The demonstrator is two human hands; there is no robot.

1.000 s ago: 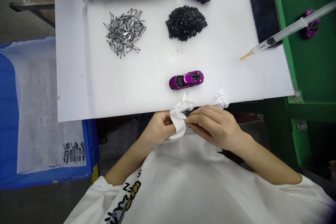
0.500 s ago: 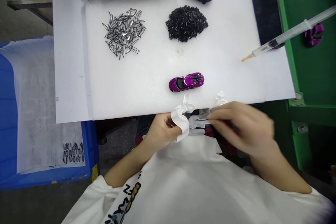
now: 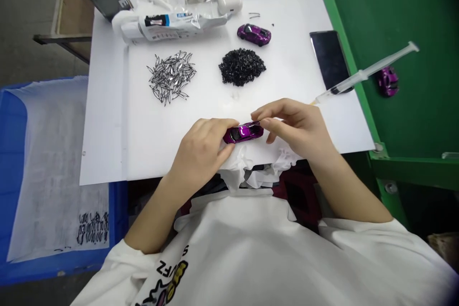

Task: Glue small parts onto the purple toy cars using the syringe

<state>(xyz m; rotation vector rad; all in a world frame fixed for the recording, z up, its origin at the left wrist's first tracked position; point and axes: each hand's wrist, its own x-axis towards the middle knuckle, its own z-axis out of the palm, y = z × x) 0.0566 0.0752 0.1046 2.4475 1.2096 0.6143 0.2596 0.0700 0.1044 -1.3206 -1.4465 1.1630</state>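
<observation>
A purple toy car (image 3: 245, 132) lies at the front of the white board, its nose to the left. My left hand (image 3: 202, 146) grips its front end between thumb and fingers. At the car's rear, the thumb and forefinger of my right hand (image 3: 292, 126) close on the edge; any small part between them is hidden. Crumpled white tissue (image 3: 236, 165) hangs at the board's edge below the car. Beyond the hands are a heap of small black pieces (image 3: 242, 67) and a pile of clear, black-rimmed slivers (image 3: 172, 77).
Another purple toy car (image 3: 254, 34) stands behind the black heap. A syringe (image 3: 362, 75) lies across a phone (image 3: 330, 60) at right, near a third car (image 3: 387, 81). A white pouch (image 3: 172, 27) lies at the back; a blue crate (image 3: 118, 220) stands at left.
Both hands have moved up from the tissue at the table edge to the toy car and taken hold of it. The view has shifted, showing more of the table's back.
</observation>
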